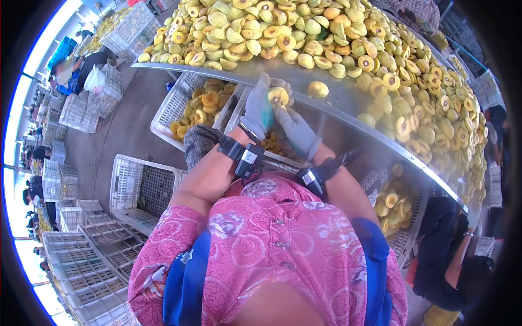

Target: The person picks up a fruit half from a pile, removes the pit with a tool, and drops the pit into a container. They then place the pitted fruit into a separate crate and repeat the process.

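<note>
Both my hands wear grey gloves and meet at the near edge of the metal table. My left hand is wrapped round a cut yellow-green fruit half, its brown centre facing up. Close beside it on the right, my right hand has its fingertips pinched at the lower edge of the same fruit. A single fruit piece lies on the metal just right of my hands. Beyond them a large heap of halved fruit covers the table. Small pieces lie in a crate below my hands, partly hidden.
A white crate of orange-yellow halves stands left under the table edge; another fruit-filled crate is at my right. An empty crate and stacked crates are on the left. A co-worker's arm shows at the right.
</note>
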{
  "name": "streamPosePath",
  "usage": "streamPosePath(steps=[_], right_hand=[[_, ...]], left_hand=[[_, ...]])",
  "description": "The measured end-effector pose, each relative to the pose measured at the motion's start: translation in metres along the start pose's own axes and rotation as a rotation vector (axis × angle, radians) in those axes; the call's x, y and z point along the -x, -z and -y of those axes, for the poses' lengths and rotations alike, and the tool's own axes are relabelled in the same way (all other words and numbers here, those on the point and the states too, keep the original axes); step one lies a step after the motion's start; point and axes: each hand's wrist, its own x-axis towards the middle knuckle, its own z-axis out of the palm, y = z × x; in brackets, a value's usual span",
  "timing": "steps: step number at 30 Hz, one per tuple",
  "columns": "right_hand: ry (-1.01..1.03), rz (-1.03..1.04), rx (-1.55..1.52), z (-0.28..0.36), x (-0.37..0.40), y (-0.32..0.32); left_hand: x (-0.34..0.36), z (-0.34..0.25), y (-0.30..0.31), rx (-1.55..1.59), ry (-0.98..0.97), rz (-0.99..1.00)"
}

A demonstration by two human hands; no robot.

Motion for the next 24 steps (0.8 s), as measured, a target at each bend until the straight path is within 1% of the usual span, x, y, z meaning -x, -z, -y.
streamPosePath(steps=[1, 3, 4, 6, 7, 9, 10, 12, 13, 15, 19, 21, 24], right_hand=[[0.057, -0.019, 0.021, -0.003, -0.002, -0.002], [0.066, -0.051, 0.039, -0.007, -0.004, -0.004], [0.069, -0.065, 0.049, -0.008, -0.004, -0.005], [-0.111, 0.090, -0.104, 0.003, 0.003, 0.003], [-0.203, 0.169, -0.182, 0.008, 0.007, 0.006], [-0.241, 0.193, -0.201, 0.014, 0.011, 0.005], [-0.262, 0.205, -0.210, 0.014, 0.012, 0.005], [-0.350, 0.316, -0.395, 0.010, 0.014, 0.011], [-0.391, 0.372, -0.488, 0.008, 0.013, 0.013], [-0.404, 0.443, -0.604, 0.003, 0.015, 0.010], [-0.429, 0.596, -0.833, -0.017, 0.009, 0.012], [-0.420, 0.639, -0.876, -0.026, 0.007, 0.011], [-0.453, 0.730, -0.991, -0.039, 0.002, 0.011]], left_hand=[[0.001, 0.002, -0.001, -0.055, -0.062, -0.023], [0.000, 0.006, -0.005, -0.167, -0.189, -0.064], [0.001, 0.006, -0.005, -0.194, -0.164, -0.047], [0.001, 0.001, -0.003, -0.247, -0.121, -0.015], [0.000, -0.001, 0.001, -0.235, -0.055, 0.018], [-0.003, -0.006, 0.008, -0.211, 0.079, 0.091], [-0.001, -0.009, 0.009, -0.290, 0.076, 0.121], [0.003, -0.015, 0.011, -0.449, 0.066, 0.179], [0.002, -0.015, 0.017, -0.448, 0.080, 0.224], [-0.001, -0.012, 0.026, -0.444, 0.110, 0.316], [0.008, -0.009, 0.030, -0.216, 0.204, 0.250], [0.011, -0.005, 0.032, -0.125, 0.222, 0.214], [0.016, -0.004, 0.035, 0.039, 0.348, 0.070]])
